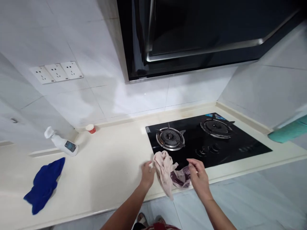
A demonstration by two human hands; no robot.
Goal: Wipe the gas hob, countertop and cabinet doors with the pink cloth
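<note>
Matt, soft-looking pink cloth meets your eye alongside a glossy cooktop with shiny metal burner rings, as you face a smooth countertop, white plastic spray bottle, matt blue cloth and glossy range hood.

A red cup stands by the wall, white sockets and black hood higher up
</note>
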